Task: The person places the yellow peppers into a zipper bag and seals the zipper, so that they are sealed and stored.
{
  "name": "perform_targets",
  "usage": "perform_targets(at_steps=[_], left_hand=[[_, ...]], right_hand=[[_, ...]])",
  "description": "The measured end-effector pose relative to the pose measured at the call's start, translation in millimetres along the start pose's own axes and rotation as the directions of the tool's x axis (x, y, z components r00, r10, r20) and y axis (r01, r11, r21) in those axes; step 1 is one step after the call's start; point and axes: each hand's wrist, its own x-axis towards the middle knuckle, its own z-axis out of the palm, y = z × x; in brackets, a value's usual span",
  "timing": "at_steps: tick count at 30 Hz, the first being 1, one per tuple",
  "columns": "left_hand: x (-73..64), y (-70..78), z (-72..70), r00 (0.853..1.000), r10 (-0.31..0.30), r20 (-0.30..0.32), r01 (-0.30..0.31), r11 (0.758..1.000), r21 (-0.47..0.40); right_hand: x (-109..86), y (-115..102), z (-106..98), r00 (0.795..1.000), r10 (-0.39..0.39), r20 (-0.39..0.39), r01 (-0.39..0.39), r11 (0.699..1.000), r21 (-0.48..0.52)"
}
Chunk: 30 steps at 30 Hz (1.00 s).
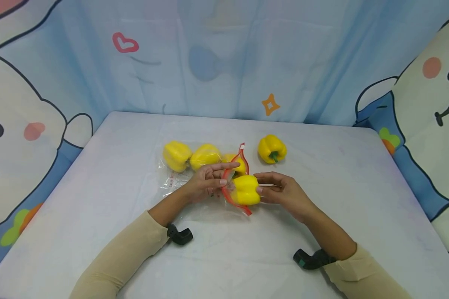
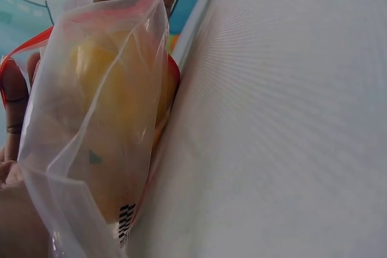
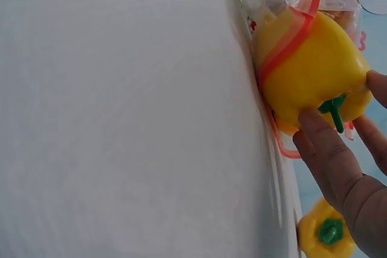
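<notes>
A yellow bell pepper [image 1: 247, 190] with a green stem sits partway inside the mouth of a clear plastic zip bag [image 1: 209, 209] with a red zip edge. My right hand [image 1: 284, 193] holds this pepper by its stem end, fingertips and thumb spread around it. At the bag's mouth, my left hand [image 1: 205, 180] grips the red edge, thumb near the pepper and index finger stretched along the opening. Inside the bag lie several more yellow bell peppers [image 1: 177, 156], one of them close behind the mouth. The left wrist view shows the cloudy film [image 2: 91, 149] over yellow shapes.
Another yellow bell pepper [image 1: 272, 148] stands outside the bag, behind my right hand. Everything rests on a white-covered table [image 1: 134, 257]. A blue cartoon-print curtain [image 1: 217, 62] hangs beyond the far edge. Each wrist wears a black camera mount [image 1: 180, 235].
</notes>
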Motion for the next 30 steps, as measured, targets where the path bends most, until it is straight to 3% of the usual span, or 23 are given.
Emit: perform_targets(at_steps=[12,21,30], left_hand=[[0.0,0.0,2.8,1.000,-0.010,-0.010,0.010,1.000,0.002],[-0.1,1.1,5.1,1.000,-0.010,-0.021,0.010,1.000,0.014],[-0.1,1.8,5.2,1.000,-0.004,-0.019,0.004,1.000,0.019]], right_hand=[[-2.8,-2,9,1.000,-0.005,-0.017,0.006,0.999,0.042],[-2.9,-3,9,0.997,0.042,0.062,-0.047,0.996,0.078],[-3.1,-2,11,0.999,0.031,0.025,-0.033,0.995,0.094]])
